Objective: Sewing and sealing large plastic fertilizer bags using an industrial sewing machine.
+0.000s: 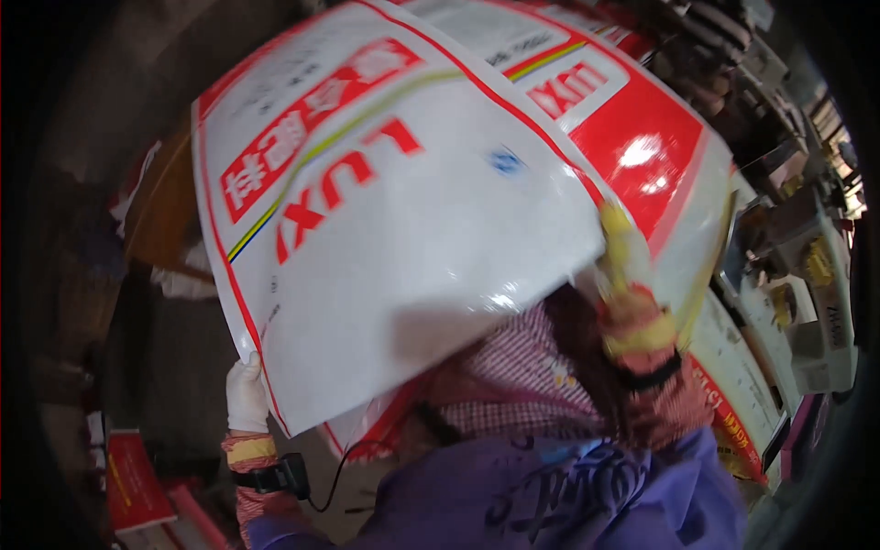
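A large white plastic sack [431, 220] with red print and a red border is spread out before me, its lower edge slanting up to the right. My left hand [246, 392], in a white glove, is closed on the sack's lower left corner. At the right edge of the sack is my right hand [626, 252], gloved in yellow and white and smeared by motion. It appears closed on that edge, though its fingertips are partly hidden. Behind, a second glossy red and white sack [642, 137] bulges out to the right.
White plastic bins [807, 312] with yellow pieces stand along the right side. A red and white sack [733, 431] lies below them. At lower left is a red box [137, 481]. A black cable [344, 458] runs from the device on my left wrist [291, 475].
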`<action>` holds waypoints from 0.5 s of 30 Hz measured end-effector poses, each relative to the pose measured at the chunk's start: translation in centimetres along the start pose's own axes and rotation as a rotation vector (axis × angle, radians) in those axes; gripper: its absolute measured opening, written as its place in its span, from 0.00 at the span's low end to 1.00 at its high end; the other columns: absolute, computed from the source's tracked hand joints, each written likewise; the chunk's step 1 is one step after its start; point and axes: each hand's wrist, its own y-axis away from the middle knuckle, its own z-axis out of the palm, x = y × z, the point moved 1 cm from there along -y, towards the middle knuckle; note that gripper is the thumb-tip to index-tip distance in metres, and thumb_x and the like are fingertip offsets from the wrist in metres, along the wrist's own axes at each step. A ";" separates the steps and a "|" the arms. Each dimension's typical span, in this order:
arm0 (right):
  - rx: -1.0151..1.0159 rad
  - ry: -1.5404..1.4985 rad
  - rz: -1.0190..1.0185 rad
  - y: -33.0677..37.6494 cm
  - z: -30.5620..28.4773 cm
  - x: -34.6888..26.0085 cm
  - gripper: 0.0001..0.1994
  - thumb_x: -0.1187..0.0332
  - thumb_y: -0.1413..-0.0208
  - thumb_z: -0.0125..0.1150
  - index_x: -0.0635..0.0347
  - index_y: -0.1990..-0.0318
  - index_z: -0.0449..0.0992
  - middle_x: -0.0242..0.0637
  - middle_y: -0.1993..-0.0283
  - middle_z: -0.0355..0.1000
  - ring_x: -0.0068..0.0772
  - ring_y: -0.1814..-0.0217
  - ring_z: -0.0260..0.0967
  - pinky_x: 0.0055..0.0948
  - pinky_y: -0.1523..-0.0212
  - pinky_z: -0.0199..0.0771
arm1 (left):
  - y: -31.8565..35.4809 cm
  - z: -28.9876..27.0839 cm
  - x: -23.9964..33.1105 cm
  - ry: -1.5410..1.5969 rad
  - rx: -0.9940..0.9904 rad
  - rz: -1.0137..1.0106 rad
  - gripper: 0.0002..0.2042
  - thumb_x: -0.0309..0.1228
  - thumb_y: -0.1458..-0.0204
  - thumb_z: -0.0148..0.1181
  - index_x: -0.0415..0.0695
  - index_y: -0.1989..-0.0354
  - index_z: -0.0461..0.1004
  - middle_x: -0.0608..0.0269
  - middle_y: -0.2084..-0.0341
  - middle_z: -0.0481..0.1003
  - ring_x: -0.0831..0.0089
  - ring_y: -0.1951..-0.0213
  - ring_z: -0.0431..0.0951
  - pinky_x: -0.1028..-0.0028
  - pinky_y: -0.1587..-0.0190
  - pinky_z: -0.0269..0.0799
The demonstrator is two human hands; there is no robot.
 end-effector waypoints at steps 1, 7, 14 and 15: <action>0.090 0.274 -0.137 -1.6 2.6 2.6 0.14 0.62 0.46 0.53 0.64 0.60 0.68 0.38 0.67 0.69 0.32 0.65 0.69 0.29 0.68 0.70 | 0.5 -2.2 -2.6 0.085 0.097 0.000 0.14 0.32 0.46 0.47 0.33 0.58 0.68 0.60 0.61 0.72 0.73 0.62 0.71 0.75 0.58 0.66; 0.243 1.833 -0.162 -7.4 4.4 13.3 0.14 0.63 0.55 0.55 0.59 0.61 0.71 0.51 0.71 0.70 0.49 0.72 0.70 0.41 0.73 0.70 | 1.4 -8.9 -15.9 -0.620 0.138 -0.097 0.11 0.33 0.55 0.53 0.38 0.74 0.75 0.55 0.79 0.76 0.63 0.74 0.77 0.66 0.73 0.71; -0.629 2.254 -0.203 -15.2 -14.0 21.0 0.07 0.72 0.55 0.50 0.66 0.70 0.70 0.57 0.77 0.68 0.53 0.70 0.70 0.43 0.70 0.70 | 5.6 -10.8 -29.7 -1.800 -0.357 -0.046 0.14 0.40 0.59 0.52 0.42 0.71 0.75 0.56 0.74 0.76 0.56 0.69 0.77 0.62 0.68 0.72; -0.631 2.429 -0.245 -13.3 -16.0 19.9 0.06 0.72 0.55 0.51 0.66 0.70 0.70 0.56 0.77 0.68 0.53 0.70 0.70 0.43 0.70 0.70 | 5.7 -7.8 -29.0 -1.811 -0.525 -0.123 0.14 0.39 0.59 0.52 0.42 0.69 0.74 0.56 0.74 0.75 0.57 0.70 0.76 0.63 0.68 0.72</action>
